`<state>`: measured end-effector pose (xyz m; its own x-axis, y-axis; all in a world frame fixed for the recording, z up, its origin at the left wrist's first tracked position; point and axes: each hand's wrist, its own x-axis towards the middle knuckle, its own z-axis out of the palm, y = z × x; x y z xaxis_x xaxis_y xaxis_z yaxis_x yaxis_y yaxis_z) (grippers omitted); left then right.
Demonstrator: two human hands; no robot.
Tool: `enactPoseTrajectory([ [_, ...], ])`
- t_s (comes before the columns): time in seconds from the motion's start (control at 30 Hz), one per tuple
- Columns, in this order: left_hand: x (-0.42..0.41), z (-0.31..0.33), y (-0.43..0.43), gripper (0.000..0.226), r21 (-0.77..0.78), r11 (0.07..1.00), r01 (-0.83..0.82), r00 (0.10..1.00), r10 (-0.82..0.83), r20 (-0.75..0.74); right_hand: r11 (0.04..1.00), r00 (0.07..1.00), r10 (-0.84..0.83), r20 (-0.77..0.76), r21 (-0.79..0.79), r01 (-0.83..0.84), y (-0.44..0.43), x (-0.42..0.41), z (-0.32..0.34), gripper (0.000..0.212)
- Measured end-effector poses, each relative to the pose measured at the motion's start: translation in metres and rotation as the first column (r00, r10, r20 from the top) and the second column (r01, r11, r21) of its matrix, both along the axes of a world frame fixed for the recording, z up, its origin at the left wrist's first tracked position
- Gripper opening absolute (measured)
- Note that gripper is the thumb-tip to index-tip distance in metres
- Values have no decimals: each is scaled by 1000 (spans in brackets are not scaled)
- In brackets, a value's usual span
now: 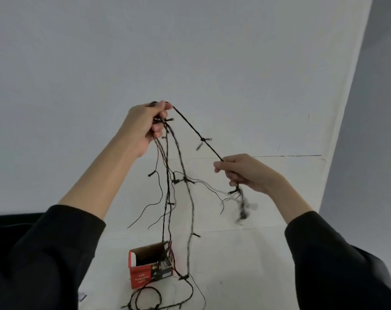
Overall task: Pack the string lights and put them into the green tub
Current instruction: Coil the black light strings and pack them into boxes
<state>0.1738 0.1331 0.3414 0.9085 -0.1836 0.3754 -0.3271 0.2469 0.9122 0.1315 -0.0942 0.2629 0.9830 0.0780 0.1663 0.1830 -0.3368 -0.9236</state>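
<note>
Left grip (145, 127) raised, fingers curled round bunched lights (191, 126). Right grip (246, 173) lower, pinching one strand, taut between the two. Loops hanging to white surface (257, 265), some trailing into open red box (143, 272). Open room right of box. Tail under right grip blurred; coil cut off at bottom edge.

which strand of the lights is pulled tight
The strand stretched straight from the left hand to the right hand; the others hang slack below the left hand.
</note>
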Motion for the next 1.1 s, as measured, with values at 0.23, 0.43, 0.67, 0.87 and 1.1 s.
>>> enactPoseTrajectory([
  [0.23,8,-8,11,20,68,996,-60,998,59,17,998,999,-31,-20,51,32,-22,1,-25,17],
  [0.43,17,-25,10,19,297,945,-138,990,136,30,939,976,-216,32,-268,217,-26,0,-25,17],
  [0.67,11,-72,-20,28,643,756,-123,992,76,100,976,994,-107,33,195,99,-4,-15,-4,16],
  [0.87,-45,-99,-35,24,420,887,-192,978,134,162,937,973,-198,120,314,152,24,-36,-8,13],
  [1.1,-98,-159,-25,15,326,945,-28,998,47,-51,840,971,-215,105,528,128,61,-84,-53,14],
])
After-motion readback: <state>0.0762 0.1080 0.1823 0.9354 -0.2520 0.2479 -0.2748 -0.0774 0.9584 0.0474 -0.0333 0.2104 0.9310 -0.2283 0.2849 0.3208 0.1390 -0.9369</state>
